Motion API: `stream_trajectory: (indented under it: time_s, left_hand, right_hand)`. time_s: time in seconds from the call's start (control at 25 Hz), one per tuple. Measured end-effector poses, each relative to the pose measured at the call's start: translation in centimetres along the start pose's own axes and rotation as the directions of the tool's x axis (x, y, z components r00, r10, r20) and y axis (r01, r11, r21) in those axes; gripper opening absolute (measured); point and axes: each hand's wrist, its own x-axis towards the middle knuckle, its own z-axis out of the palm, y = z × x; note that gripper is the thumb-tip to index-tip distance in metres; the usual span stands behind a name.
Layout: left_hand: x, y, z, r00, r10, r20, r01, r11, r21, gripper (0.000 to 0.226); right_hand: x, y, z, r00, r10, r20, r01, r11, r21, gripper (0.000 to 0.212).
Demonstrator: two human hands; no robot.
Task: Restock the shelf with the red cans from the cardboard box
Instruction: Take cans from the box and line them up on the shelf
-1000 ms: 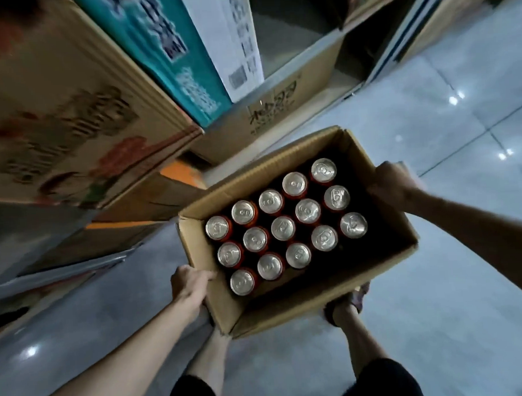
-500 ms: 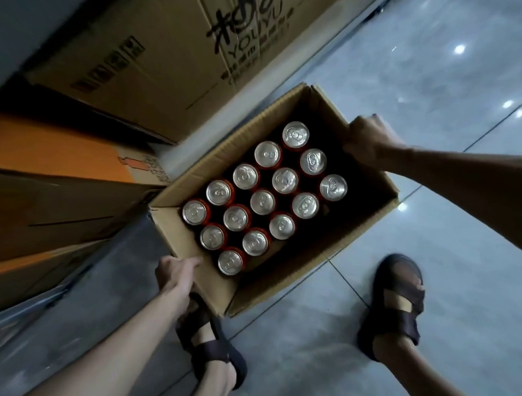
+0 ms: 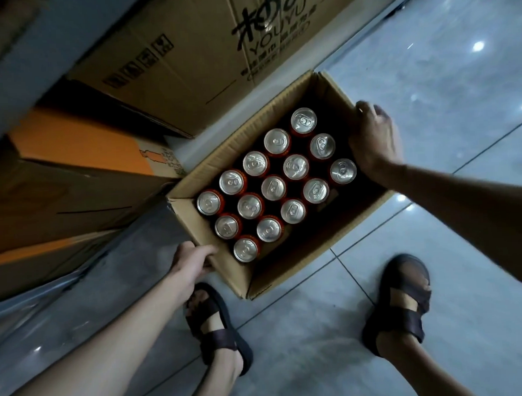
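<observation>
We are looking straight down into an open cardboard box [image 3: 290, 274] that sits low over the tiled floor [image 3: 446, 79], just in front of our feet. We cannot tell whether its base touches the tiles. Inside stand the red cans [image 3: 273, 187], fifteen of them, upright in three rows of five and packed against the box's left side. Their silver tops face us and only slivers of red show around the rims. A dark strip of the box along the right side holds no cans.

Our left hand [image 3: 193, 262] holds the near left corner of the box. The thumb lies up against the rim and the fingers are tucked around the outside of the wall, clamped on the cardboard. Our right hand [image 3: 374, 142] lies over the rim of the far right wall, close to the outermost can, with its back toward us. Its fingers [image 3: 366, 108] are blurred, so we cannot tell whether they are gripping or only resting there.

Just beyond the box stands a big brown carton printed "YOUYU" [image 3: 217, 50]. To the left of the box are an orange-topped carton [image 3: 81, 145] and more brown cartons. Below it our two feet stand well apart in dark sandals, the left sandal [image 3: 214, 328] just beside the near corner and the right sandal [image 3: 405, 305] out on the tiles.
</observation>
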Motion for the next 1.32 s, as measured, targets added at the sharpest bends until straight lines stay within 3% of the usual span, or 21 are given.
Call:
stream_trajectory:
  time_s: [0.04, 0.12, 0.16, 0.24, 0.28, 0.32, 0.4, 0.48, 0.56, 0.6, 0.68, 0.72, 0.92, 1.04, 1.16, 1.24, 1.32]
  left_hand:
    - [-0.6, 0.2, -0.6, 0.999, 0.018, 0.048, -0.016, 0.999, -0.041, 0.005]
    - [-1.6, 0.5, -1.5, 0.994, 0.051, 0.099, -0.046, 0.998, -0.049, 0.010]
    - [-2.0, 0.7, -1.6, 0.993, 0.062, 0.105, -0.060, 0.998, -0.022, 0.012]
    - [-2.1, 0.7, -1.7, 0.991, 0.079, 0.105, -0.081, 0.997, 0.013, 0.013]
    - [-1.9, 0.6, -1.7, 0.989, 0.092, 0.118, -0.093, 0.996, 0.004, 0.012]
    - [-1.7, 0.5, -1.6, 0.985, 0.109, 0.131, -0.108, 0.994, -0.013, 0.011]
    - [-0.9, 0.2, -1.6, 0.984, 0.125, 0.126, -0.122, 0.992, -0.034, 0.009]
    - [-0.1, -0.4, -1.6, 0.985, 0.147, 0.096, -0.147, 0.989, -0.005, 0.008]
    - [0.3, -0.8, -1.5, 0.983, 0.160, 0.089, -0.160, 0.987, -0.004, 0.012]
    - [0.4, -0.8, -1.6, 0.982, 0.162, 0.097, -0.161, 0.987, -0.017, 0.013]
    - [0.3, -0.8, -1.8, 0.982, 0.155, 0.111, -0.150, 0.987, -0.055, 0.011]
    - [0.2, -0.8, -1.8, 0.981, 0.155, 0.113, -0.149, 0.987, -0.058, 0.011]
    - [0.4, -1.1, -1.7, 0.978, 0.170, 0.123, -0.168, 0.986, -0.020, 0.014]
    - [0.1, -1.8, -2.0, 0.970, 0.200, 0.139, -0.197, 0.980, -0.035, 0.013]
    - [-1.7, -3.8, -2.3, 0.953, 0.303, 0.028, -0.303, 0.953, -0.009, 0.012]
    - [-3.8, -4.7, -3.1, 0.912, 0.411, -0.005, -0.410, 0.911, 0.055, 0.016]
    - [-6.8, -4.3, -4.5, 0.870, 0.484, 0.092, -0.493, 0.859, 0.141, 0.031]
  right_hand:
    - [-1.8, -0.9, 0.2, 0.996, -0.076, -0.056, 0.076, 0.997, -0.004, 0.046]
    - [-6.4, -3.7, 1.6, 0.923, -0.379, -0.064, 0.379, 0.925, -0.021, 0.052]
    - [-9.0, -5.3, 2.8, 0.836, -0.549, -0.005, 0.549, 0.836, -0.012, 0.047]
    - [-13.4, -8.2, 6.0, 0.579, -0.786, 0.218, 0.806, 0.592, -0.008, 0.034]
    - [-14.8, -9.2, 7.6, 0.477, -0.801, 0.361, 0.866, 0.499, -0.037, 0.032]
    - [-15.5, -9.9, 9.4, 0.433, -0.768, 0.471, 0.889, 0.449, -0.086, 0.032]
    - [-15.7, -10.5, 12.3, 0.435, -0.730, 0.526, 0.897, 0.402, -0.184, 0.034]
    - [-16.0, -10.7, 14.0, 0.449, -0.731, 0.513, 0.893, 0.372, -0.252, 0.052]
    - [-16.6, -11.2, 14.6, 0.527, -0.684, 0.504, 0.848, 0.381, -0.370, 0.069]
    - [-17.1, -11.1, 15.1, 0.561, -0.677, 0.477, 0.821, 0.383, -0.423, 0.062]
    - [-17.3, -10.9, 15.5, 0.582, -0.639, 0.504, 0.806, 0.368, -0.464, 0.024]
    - [-17.1, -10.7, 15.6, 0.600, -0.596, 0.533, 0.797, 0.391, -0.460, 0.016]
    - [-16.6, -10.6, 16.4, 0.628, -0.594, 0.502, 0.776, 0.425, -0.467, 0.037]
    - [-17.1, -11.0, 16.4, 0.658, -0.574, 0.488, 0.753, 0.493, -0.435, 0.033]
    - [-17.4, -10.9, 14.0, 0.699, -0.564, 0.440, 0.714, 0.581, -0.391, 0.037]
    - [-18.0, -10.8, 10.4, 0.727, -0.558, 0.400, 0.678, 0.676, -0.288, 0.046]
    - [-18.8, -11.5, 4.6, 0.810, -0.498, 0.309, 0.558, 0.816, -0.150, 0.054]
